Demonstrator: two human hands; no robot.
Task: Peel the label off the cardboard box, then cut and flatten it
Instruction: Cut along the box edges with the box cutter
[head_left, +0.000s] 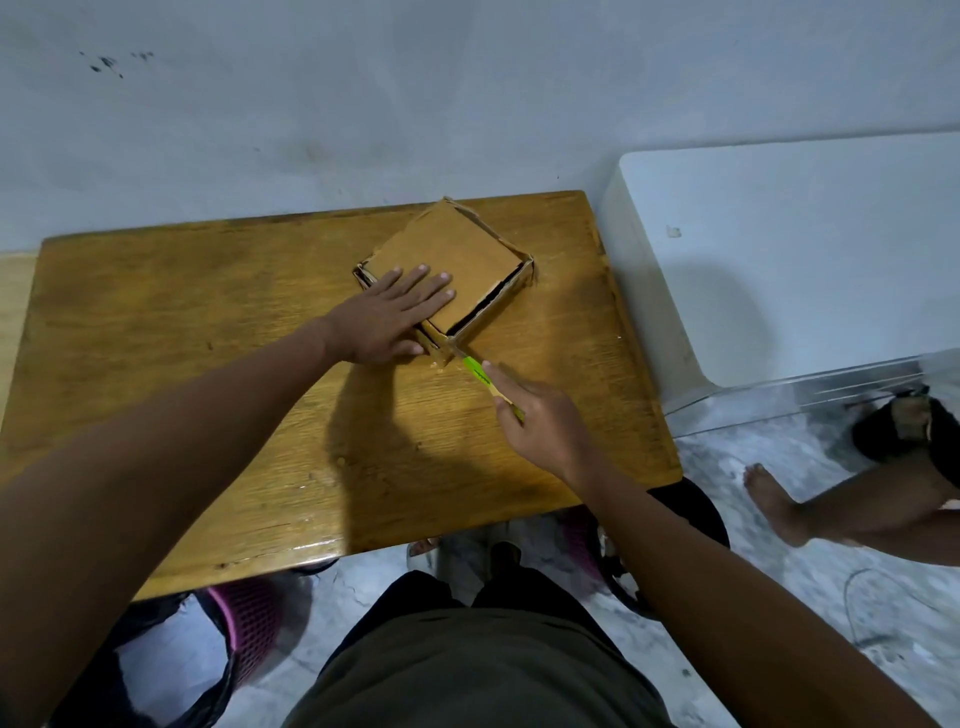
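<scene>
A small brown cardboard box (457, 244) sits on the far middle of the wooden table (171, 338), one corner toward me. My left hand (395, 317) lies flat on the box's top and near-left edge, fingers spread, pressing on it. My right hand (540, 421) grips a green-handled cutter (480, 375), index finger along the handle. The cutter's tip meets the box's near corner (451, 349). A dark gap shows along the box's near-right side. No label is visible on the box.
A white appliance (779, 249) stands close to the table's right edge. Pink mesh baskets with black bags (244, 618) sit under the table's front. Another person's bare leg and foot (789, 509) is on the floor at right. A grey wall stands behind the table.
</scene>
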